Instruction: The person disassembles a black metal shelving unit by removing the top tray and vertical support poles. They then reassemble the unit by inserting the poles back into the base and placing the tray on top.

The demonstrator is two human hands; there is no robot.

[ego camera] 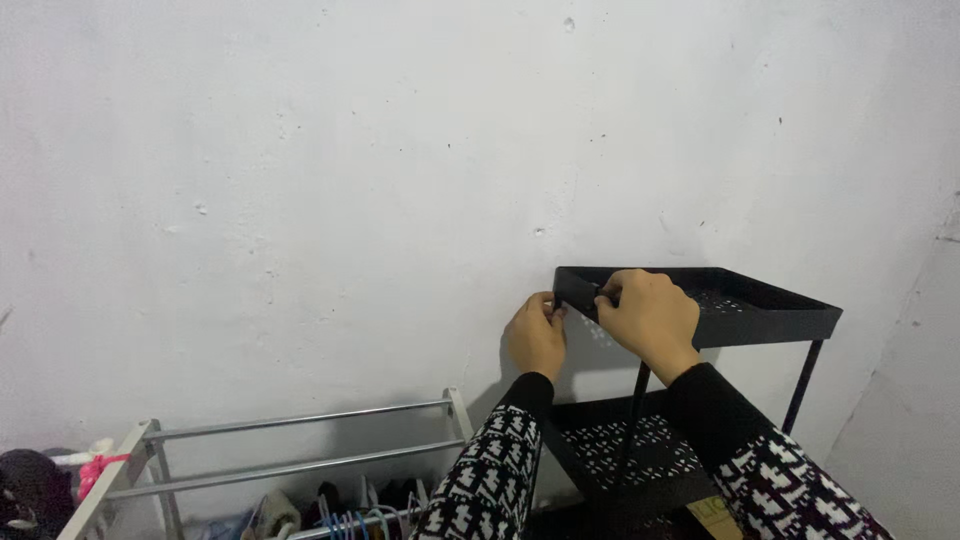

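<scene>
Your left hand point(537, 335) and right hand point(648, 315) each keep a narrow grip on the top tray point(765, 312) corner; both trays already sit on the legs.

Small yellowish label point(712, 515), lower shelf point(640, 450).

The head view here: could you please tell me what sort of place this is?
Probably a room corner at home: a black metal shelf rack stands against a bare white wall, with a metal shoe rack holding shoes beside it.
</scene>
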